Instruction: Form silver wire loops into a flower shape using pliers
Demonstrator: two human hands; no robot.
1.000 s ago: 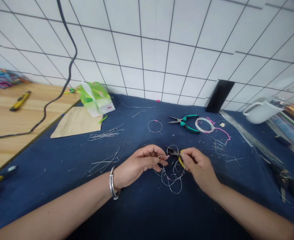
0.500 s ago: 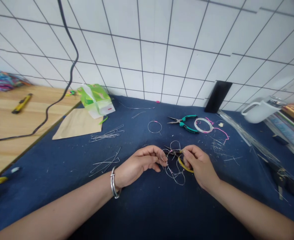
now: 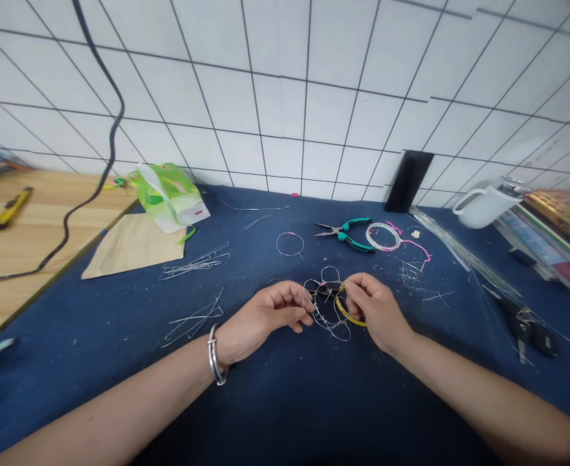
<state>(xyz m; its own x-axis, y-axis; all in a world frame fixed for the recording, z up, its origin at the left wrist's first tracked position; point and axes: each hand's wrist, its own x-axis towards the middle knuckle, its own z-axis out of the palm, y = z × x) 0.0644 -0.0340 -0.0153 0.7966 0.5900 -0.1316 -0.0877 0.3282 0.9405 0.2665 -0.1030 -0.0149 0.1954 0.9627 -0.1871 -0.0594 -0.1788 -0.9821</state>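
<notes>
My left hand [image 3: 277, 312] pinches the left side of a wire piece [image 3: 317, 312], made of several thin silver loops joined in a flower-like ring with small pink beads. A silver bangle [image 3: 215, 356] circles that wrist. My right hand [image 3: 369, 307] is closed on yellow-handled pliers [image 3: 350, 315]. Their dark jaws point left and lie among the wire loops; the exact bite is too small to make out. Beyond the hands lies a single wire ring [image 3: 290, 244] with pink beads at its top.
Teal-handled needle-nose pliers [image 3: 345, 233] lie beside a white ring [image 3: 382, 237] with pink cord. Cut wires [image 3: 195, 264] are at left, near a green packet [image 3: 168, 194]. On the right are keys [image 3: 522, 330], a white mug [image 3: 486, 204] and a black slab [image 3: 408, 181] against the tiled wall.
The whole view has shifted a little, so things appear farther left. Both hands keep their hold on the wire piece and the pliers, with little movement.
</notes>
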